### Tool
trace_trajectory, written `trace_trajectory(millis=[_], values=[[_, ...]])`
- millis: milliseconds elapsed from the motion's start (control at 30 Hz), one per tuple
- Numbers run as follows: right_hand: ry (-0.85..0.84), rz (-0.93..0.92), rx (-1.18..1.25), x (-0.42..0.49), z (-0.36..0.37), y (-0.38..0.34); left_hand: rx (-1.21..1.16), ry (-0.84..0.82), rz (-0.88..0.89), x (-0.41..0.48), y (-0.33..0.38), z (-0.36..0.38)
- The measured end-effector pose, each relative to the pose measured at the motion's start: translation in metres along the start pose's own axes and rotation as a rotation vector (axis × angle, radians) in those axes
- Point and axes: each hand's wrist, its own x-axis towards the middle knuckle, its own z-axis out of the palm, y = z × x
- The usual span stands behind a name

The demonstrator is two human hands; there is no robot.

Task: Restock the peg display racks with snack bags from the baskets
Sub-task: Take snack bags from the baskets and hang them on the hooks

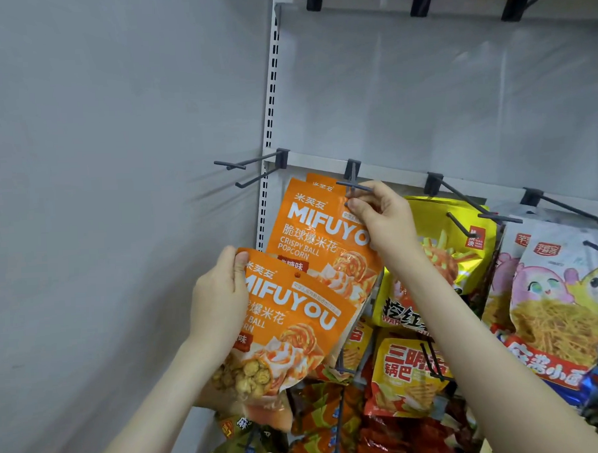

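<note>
From where I stand, the right hand (379, 219) pinches the top edge of the hung popcorn bag (311, 232). Thumb and forefinger are closed on the foil right where the peg (356, 187) runs, and its tip pokes out just above those fingers (353, 207). The left hand (220, 298) grips the held popcorn bag (295, 322) by its upper left corner, thumb on the front and the other fingers wrapped behind. That bag sits below and to the left of the right fingers, overlapping the lower part of the hung one.

These bags look light and puffy, with slick, crinkly foil, and the popcorn inside would crush easily. I'd hold one by the flat sealed strip at the top, close beside the hang hole (296, 275), never by the belly.

Counting the orange bags, two top edges show at the peg. One bag is surely in the left hand, and a paler bottom edge under it may be a second. That makes three for certain, perhaps four. One bare peg (243, 164) juts out up and to the left of the right fingers. A yellow bag (438, 240) hangs just right of that wrist.
</note>
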Motion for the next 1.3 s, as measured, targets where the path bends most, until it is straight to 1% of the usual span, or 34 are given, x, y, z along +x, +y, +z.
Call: trace_trajectory(millis=[133,200,433,567,700,867,1000,1133,1233,1300], values=[[-0.027,0.028,0.008,0.002,-0.002,0.003,-0.021,0.007,-0.017,0.0,0.001,0.0],[-0.016,0.004,-0.037,0.003,0.0,0.003,-0.032,0.014,-0.03,0.0,0.0,0.0],[0.01,-0.04,-0.16,0.004,0.001,-0.002,-0.072,0.051,0.002,0.007,0.001,-0.01],[0.067,-0.058,-0.23,0.003,0.002,-0.005,-0.071,0.058,0.021,0.008,0.002,-0.009],[0.138,0.001,-0.33,0.006,0.006,-0.004,-0.106,0.053,0.03,0.008,0.006,-0.004],[0.173,0.065,-0.446,0.006,0.001,-0.01,-0.12,0.025,0.032,0.007,0.005,0.0],[0.204,0.11,-0.484,0.012,0.006,0.0,-0.129,0.003,0.033,0.01,0.004,-0.001],[0.296,0.013,-0.657,0.025,0.013,0.016,-0.154,0.033,0.04,0.013,0.006,-0.005],[0.397,-0.176,-0.825,0.027,0.018,0.032,-0.183,0.047,0.017,0.013,0.006,-0.007],[0.462,-0.284,-0.847,0.014,0.024,0.041,-0.196,0.058,0.01,0.011,0.005,-0.008]])
